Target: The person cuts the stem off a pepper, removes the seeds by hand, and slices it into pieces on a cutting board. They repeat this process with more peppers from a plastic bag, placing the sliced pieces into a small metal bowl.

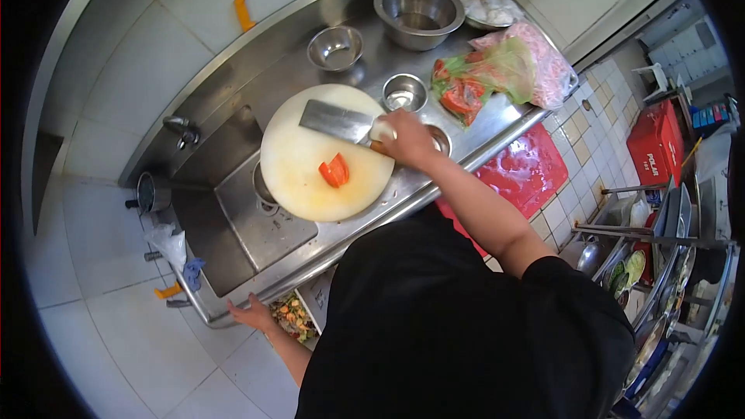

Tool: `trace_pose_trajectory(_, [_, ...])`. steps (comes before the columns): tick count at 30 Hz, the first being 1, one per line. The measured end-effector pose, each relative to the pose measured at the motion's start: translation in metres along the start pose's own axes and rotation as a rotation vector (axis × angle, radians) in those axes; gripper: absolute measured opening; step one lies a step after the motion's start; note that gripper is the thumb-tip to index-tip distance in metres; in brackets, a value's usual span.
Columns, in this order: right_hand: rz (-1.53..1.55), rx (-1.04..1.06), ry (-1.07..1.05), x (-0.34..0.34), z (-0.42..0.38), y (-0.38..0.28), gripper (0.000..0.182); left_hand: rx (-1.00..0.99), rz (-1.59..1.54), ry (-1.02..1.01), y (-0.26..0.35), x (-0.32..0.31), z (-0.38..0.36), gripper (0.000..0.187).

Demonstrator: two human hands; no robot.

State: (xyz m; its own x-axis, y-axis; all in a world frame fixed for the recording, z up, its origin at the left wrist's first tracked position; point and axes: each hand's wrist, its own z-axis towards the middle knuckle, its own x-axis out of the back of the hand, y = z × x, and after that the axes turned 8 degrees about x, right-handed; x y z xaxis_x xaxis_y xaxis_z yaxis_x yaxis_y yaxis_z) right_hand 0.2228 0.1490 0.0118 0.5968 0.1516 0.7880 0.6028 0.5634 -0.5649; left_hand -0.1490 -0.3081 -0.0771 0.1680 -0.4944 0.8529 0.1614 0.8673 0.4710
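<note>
My right hand (pixel 405 140) is closed round the handle of a cleaver (pixel 335 122). The broad blade lies over the upper part of a round white cutting board (pixel 299 178). Below the blade, apart from it, a cut piece of red pepper (pixel 334 171) rests on the board. My left hand (pixel 250 313) is away from the board, at the sink counter's front edge near its left corner, fingers apart and holding nothing. Under that edge, beside my left forearm, is a container of food scraps (pixel 292 316).
Metal bowls (pixel 335 48) (pixel 419 14) (pixel 404 93) stand behind and right of the board. Bags of vegetables (pixel 485 77) lie farther right. The sink (pixel 206 217) is at the left. A red mat (pixel 524 171) covers floor at the right, near a shelf rack (pixel 621 238).
</note>
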Motion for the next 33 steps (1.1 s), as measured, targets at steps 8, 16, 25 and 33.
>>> trace_pose_trajectory(8, [-0.247, -0.622, 1.003, 0.194, -0.002, 0.271, 0.056, 0.19, -0.299, -0.028, 0.043, 0.056, 0.033, 0.068])
trace_pose_trajectory(16, [0.142, -0.161, 0.018, 0.135, -0.004, 0.205, 0.053, -0.22, -0.84, -0.455, 0.334, 0.062, -0.022, 0.046])
trace_pose_trajectory(25, [0.409, -0.086, -0.041, 0.093, -0.043, 0.125, 0.043, -1.005, -0.345, -1.209, 0.575, -0.049, -0.277, 0.07])
trace_pose_trajectory(33, [0.494, -0.092, 0.391, 0.081, -0.079, 0.179, 0.03, -0.15, -0.341, -1.758, 0.594, -0.149, -0.333, 0.033])
